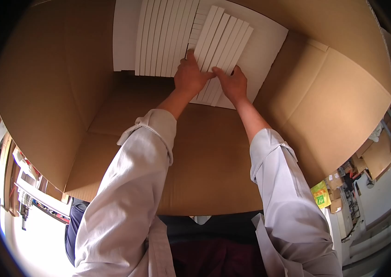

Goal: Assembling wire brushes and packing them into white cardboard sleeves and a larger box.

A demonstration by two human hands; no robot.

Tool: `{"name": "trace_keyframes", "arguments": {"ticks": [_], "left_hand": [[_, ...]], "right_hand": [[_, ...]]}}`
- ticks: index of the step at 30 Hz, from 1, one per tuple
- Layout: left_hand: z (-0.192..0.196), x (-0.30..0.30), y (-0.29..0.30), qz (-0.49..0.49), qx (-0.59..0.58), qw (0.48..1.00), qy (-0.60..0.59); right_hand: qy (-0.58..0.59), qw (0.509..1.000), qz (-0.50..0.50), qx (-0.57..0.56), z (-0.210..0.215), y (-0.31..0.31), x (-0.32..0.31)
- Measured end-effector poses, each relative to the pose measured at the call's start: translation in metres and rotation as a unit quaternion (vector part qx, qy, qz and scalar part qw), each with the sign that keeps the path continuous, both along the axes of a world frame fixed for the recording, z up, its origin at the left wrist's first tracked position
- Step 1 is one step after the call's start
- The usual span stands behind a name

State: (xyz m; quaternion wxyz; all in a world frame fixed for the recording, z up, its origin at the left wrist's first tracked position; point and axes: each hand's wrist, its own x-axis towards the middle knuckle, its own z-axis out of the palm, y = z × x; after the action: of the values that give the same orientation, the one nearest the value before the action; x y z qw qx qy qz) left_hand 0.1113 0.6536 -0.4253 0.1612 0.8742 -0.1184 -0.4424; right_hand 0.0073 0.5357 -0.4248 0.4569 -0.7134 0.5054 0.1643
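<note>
Seen from above, a person in pale grey sleeves reaches both arms deep into a large open cardboard box (204, 152). The left hand (190, 76) and right hand (234, 84) press together on a tilted bundle of white foam strips (221, 48), fingers closed along its lower edge. The bundle lies at an angle on the box floor, just beside a neat upright row of matching strips (163, 39) already laid on a white foam sheet (269, 41). The loose bundle could fan apart or snag the settled row if pushed sideways, since the strips are only pinched at one end. The box walls close in on the left and right; bare white sheet remains to the right of the bundle.
</note>
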Motion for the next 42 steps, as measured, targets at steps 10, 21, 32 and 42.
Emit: {"name": "trace_keyframes", "arguments": {"ticks": [10, 21, 32, 42], "left_hand": [[0.008, -0.002, -0.002, -0.009, 0.006, 1.0, 0.012], [0.0, -0.001, -0.024, 0.009, 0.023, 0.998, -0.064], [0.043, 0.028, 0.046, 0.06, 0.009, 0.992, -0.109], [0.023, 0.126, 0.15, 0.081, 0.053, 0.966, -0.241]], "right_hand": [[0.074, 0.997, 0.032, -0.018, 0.007, -0.007, -0.003], [0.134, 0.989, 0.005, -0.061, 0.013, 0.002, 0.024], [0.12, 0.985, -0.015, -0.122, 0.0, -0.011, 0.001], [0.135, 0.983, 0.022, -0.124, -0.015, -0.009, -0.004]]}}
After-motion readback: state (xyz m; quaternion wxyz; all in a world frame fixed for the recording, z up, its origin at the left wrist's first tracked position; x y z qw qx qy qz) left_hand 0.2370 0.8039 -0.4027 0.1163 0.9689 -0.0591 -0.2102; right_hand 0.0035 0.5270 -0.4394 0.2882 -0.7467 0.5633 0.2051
